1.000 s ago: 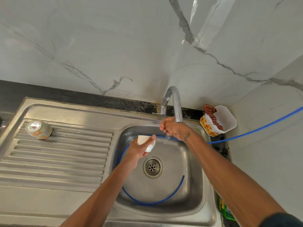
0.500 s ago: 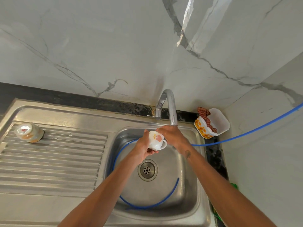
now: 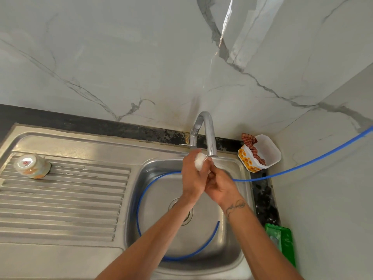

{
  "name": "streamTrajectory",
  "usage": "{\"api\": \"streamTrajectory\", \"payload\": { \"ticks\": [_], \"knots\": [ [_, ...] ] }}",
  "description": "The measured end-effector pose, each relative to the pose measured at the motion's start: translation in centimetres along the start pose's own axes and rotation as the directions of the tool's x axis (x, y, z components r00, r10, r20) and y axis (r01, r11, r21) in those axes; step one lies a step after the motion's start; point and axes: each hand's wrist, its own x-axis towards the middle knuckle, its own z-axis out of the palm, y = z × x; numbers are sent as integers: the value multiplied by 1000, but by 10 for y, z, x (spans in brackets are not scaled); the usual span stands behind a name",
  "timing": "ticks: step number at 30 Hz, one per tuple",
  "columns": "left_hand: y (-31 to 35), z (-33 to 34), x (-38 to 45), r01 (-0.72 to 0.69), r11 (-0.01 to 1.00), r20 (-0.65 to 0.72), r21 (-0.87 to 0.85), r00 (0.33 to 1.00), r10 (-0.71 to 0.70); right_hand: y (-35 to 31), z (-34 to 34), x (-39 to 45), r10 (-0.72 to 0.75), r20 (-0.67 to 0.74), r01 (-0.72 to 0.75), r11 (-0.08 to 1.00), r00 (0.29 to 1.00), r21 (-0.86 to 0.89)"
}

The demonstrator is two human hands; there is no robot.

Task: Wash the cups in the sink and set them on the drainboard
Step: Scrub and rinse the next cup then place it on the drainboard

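- Holding a white cup [image 3: 199, 163] right under the tap [image 3: 210, 138], the left hand [image 3: 192, 178] is wrapping its fingers [image 3: 188, 160] round the cup's body, most likely so that the spout's water lands on it; any stream is too faint to make out.
- Working just below the tap, the right hand [image 3: 220, 186] is pressing against the cup's near side with its fingers curled toward it, probably rubbing or steadying it; whether they are actually pinching it is hidden behind the left hand.
- Staying above the sink [image 3: 232, 255], both hands are keeping the cup over the basin, so drips would fall toward the drain.
- Resting far left of the tap, a second cup [image 3: 32, 166] is lying mouth-down on the ribbed drainboard [image 3: 70, 209], seemingly to drain, so one cup looks finished.
- Curling round the basin floor below the tap, a blue hose [image 3: 141, 199] is running off to the right wall.
- Sitting right of the tap on the dark desk [image 3: 262, 195], a flowered tub [image 3: 260, 156] is holding a checked cloth [image 3: 250, 142]; a green object [image 3: 282, 241] is lying nearer.
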Motion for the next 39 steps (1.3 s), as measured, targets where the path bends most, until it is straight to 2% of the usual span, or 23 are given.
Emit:
{"api": "streamTrajectory", "payload": {
  "ticks": [2, 4, 7, 9, 10, 11, 12, 13, 14, 15, 16, 18, 19, 20, 22, 24, 26, 28, 32, 34, 37, 39],
  "knots": [
    [8, 1, 9, -162, 953, -20, 258, 985, 173, 2, -4, 0, 28, -14, -27, 996, 999, 90],
    [18, 3, 20, -217, 884, 97, 415, 976, 194, -3, -7, -1, 20, -8, -19, 995, 1000, 101],
    [35, 4, 40, -109, 855, 243, 507, 970, -20, -16, -6, -4, -8, -36, 10, 999, 999, 32],
    [47, 3, 53, 72, 853, 276, 517, 929, -246, -22, -2, -6, -47, -57, 44, 997, 997, -59],
    [48, 3, 58, 247, 872, 269, 422, 885, -380, -23, -1, -8, -79, -65, 72, 992, 995, -104],
    [47, 0, 62, 459, 850, 264, 259, 813, -519, -24, -1, -8, -120, -66, 108, 981, 991, -159],
    [44, -2, 63, 662, 749, 285, 19, 714, -639, -24, 1, -8, -163, -58, 147, 964, 985, -222],
    [44, -5, 59, 789, 576, 324, -215, 614, -720, -23, 4, -9, -197, -56, 175, 946, 979, -272],
    [42, -5, 53, 811, 440, 338, -386, 568, -750, -21, 8, -10, -214, -65, 187, 938, 975, -290],
    [38, -2, 46, 770, 375, 323, -517, 581, -747, -19, 13, -12, -219, -84, 188, 941, 972, -283],
    [32, 1, 39, 705, 424, 263, -569, 644, -718, -17, 19, -12, -204, -108, 173, 954, 973, -244],
    [23, 6, 24, 499, 715, 56, -490, 836, -546, -16, 28, -13, -118, -142, 102, 988, 983, -113],
    [16, 6, 17, 355, 858, -3, -371, 923, -384, -17, 30, -13, -67, -145, 60, 997, 987, -54],
    [8, 5, 12, 224, 948, -3, -224, 973, -230, -17, 31, -12, -35, -139, 33, 999, 990, -18],
    [-1, 0, 7, 45, 999, 41, -19, 998, -44, -19, 31, -14, 6, -117, -2, 999, 993, 41],
    [-3, -7, 2, -116, 986, 127, 119, 987, 101, -21, 28, -15, 39, -106, -29, 995, 994, 91],
    [-4, -11, -3, -202, 970, 213, 134, 962, 170, -24, 25, -15, 75, -107, -63, 991, 991, 116],
    [-3, -13, -5, -190, 978, 254, 85, 953, 163, -23, 24, -14, 102, -101, -88, 986, 990, 138],
    [15, -12, 4, -44, 993, 263, -113, 962, 73, -18, 23, -13, 152, -46, -143, 977, 987, 158],
    [23, -10, 12, 18, 989, 302, -145, 953, 27, -20, 20, -11, 140, -28, -135, 982, 990, 133],
    [31, -11, 22, 170, 961, 356, -218, 931, -84, -29, 20, -13, 108, -9, -108, 994, 994, -5],
    [30, -9, 23, 290, 919, 297, -267, 932, -208, -32, 24, -9, 54, -37, -58, 990, 998, -127]
  ]
}}
